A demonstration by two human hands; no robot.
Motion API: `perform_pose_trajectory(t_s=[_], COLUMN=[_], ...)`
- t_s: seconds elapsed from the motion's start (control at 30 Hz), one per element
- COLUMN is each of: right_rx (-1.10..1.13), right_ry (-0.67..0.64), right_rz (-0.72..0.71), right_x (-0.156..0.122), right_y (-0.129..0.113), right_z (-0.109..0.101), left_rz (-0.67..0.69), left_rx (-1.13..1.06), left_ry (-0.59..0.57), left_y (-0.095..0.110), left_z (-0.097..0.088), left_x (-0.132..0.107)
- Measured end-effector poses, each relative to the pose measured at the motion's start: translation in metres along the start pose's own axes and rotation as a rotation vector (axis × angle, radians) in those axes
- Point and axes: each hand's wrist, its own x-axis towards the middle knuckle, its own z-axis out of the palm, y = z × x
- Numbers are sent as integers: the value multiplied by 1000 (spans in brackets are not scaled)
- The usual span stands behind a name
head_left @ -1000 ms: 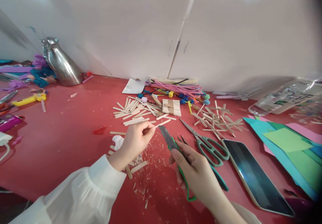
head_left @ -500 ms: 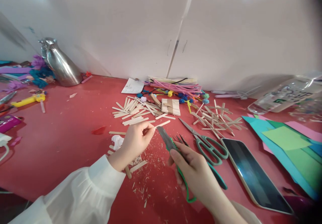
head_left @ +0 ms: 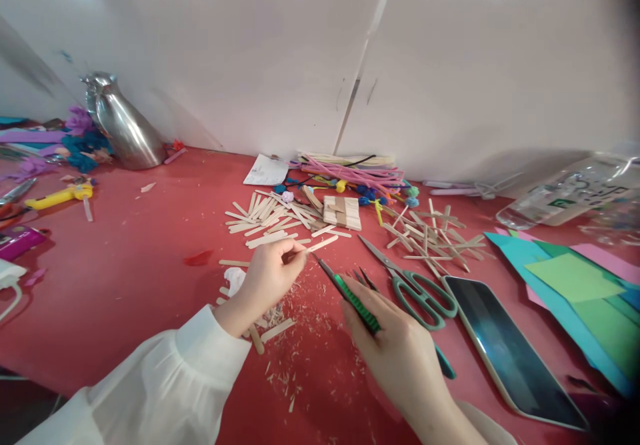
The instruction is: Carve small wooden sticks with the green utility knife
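Note:
Between thumb and fingers, my left hand (head_left: 273,273) pinches one end of a wooden craft stick (head_left: 324,243), which points away to the right. My right hand (head_left: 395,345) is wrapped round the green handle of a utility knife (head_left: 356,301). The knife's blade, seen nearly edge-on, has its tip close to the stick by my left fingertips; whether they touch I cannot tell. Wood shavings (head_left: 320,318) are scattered on the red table below. Several craft sticks (head_left: 265,215) lie in a loose pile beyond my left hand, and a banded bundle of sticks (head_left: 342,212) sits beside it.
Green-handled scissors (head_left: 420,295) and a phone (head_left: 515,351) lie right of my right hand. Coloured paper (head_left: 575,291) and a plastic bottle (head_left: 570,188) are farther right. Crossed sticks (head_left: 433,238) and pipe cleaners (head_left: 355,171) lie behind. A metal jug (head_left: 127,128) and yellow glue gun (head_left: 57,197) stand left.
My right hand has rolled over, turning the knife so its blade shows edge-on instead of its flat side. My left hand still pinches the stick. The view has shifted slightly.

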Motion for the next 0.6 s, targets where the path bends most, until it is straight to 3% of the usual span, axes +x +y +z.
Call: perform_pose_trajectory(t_s=[0.17,0.43,0.6], right_rx=[-25,24,354], right_ry=[-17,-21,-6], right_rz=[10,160,390], right_x=[1,1,6], right_y=[3,-4,-5], right_z=[-1,-2,-7], left_rz=[9,-23,-143], left_rx=[13,17,-181], left_ry=[-8,-28,-62], left_y=[2,9,7], left_z=[0,-2,-2], left_x=[0,-1,1])
